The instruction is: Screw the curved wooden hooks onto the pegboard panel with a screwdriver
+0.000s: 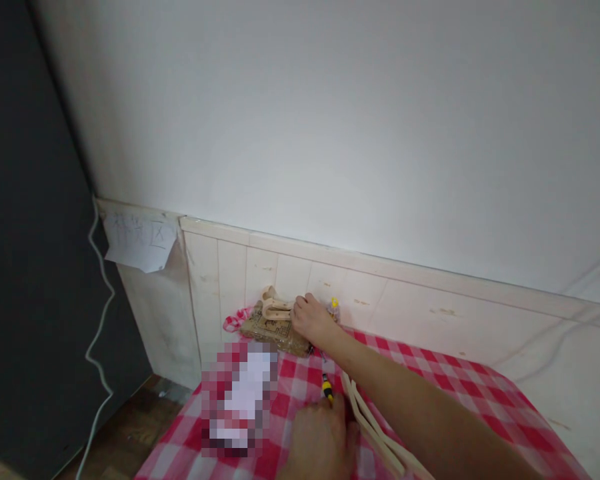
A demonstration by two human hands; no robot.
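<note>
Right of the lower middle of the frame, the right hand [313, 320] has its fingers curled at the end of a pale, smooth, rounded wooden piece [277, 309]; whether they pinch it, I cannot tell. That piece lies over a flat brown package [270, 337] in shiny, crinkled plastic. At the bottom centre, the left hand [320, 437] is cut off by the frame edge and lies over a yellow-and-black tool [327, 388]; its grip is hidden. Long, bent wooden strips [373, 427] run beside it, partly covered by the right forearm. The red-and-white checked tablecloth [440, 373] lies beneath. A pixelated patch masks an oblong object [247, 390] at lower left of centre. Behind the right hand, a small yellow-topped item [335, 304] is hard to make out.
</note>
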